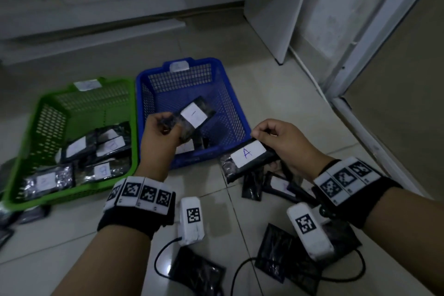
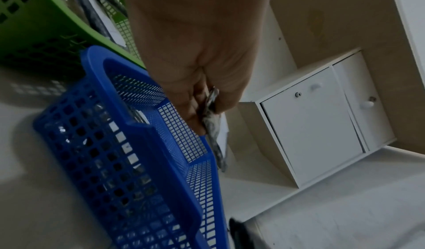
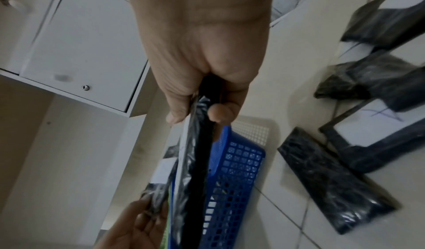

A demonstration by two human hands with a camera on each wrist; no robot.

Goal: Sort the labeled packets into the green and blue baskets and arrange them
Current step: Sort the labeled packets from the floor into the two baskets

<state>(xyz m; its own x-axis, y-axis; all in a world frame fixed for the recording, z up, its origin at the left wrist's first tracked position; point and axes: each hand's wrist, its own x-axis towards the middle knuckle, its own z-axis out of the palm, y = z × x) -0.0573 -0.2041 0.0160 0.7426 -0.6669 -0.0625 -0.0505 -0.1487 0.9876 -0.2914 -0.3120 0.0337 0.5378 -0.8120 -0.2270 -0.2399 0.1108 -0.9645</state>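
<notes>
My left hand (image 1: pixel 160 132) pinches a dark packet (image 1: pixel 195 113) with a white label and holds it over the blue basket (image 1: pixel 236 103), seen edge-on as the same packet (image 2: pixel 212 123) in the left wrist view. My right hand (image 1: pixel 276 138) grips another dark packet labelled "A" (image 1: pixel 247 155) by its end, just outside the blue basket's near right corner; in the right wrist view this packet (image 3: pixel 195 162) hangs from the fingers. The green basket (image 1: pixel 36 127) to the left holds several labelled packets (image 1: pixel 101 149). A few packets lie in the blue basket, partly hidden by my left hand.
Loose dark packets (image 1: pixel 276 185) lie on the tiled floor under and in front of my right hand, more of these packets (image 1: pixel 283 255) near my forearms. A white desk and cabinet (image 1: pixel 264 7) stand behind the baskets. A door frame (image 1: pixel 360 79) runs along the right.
</notes>
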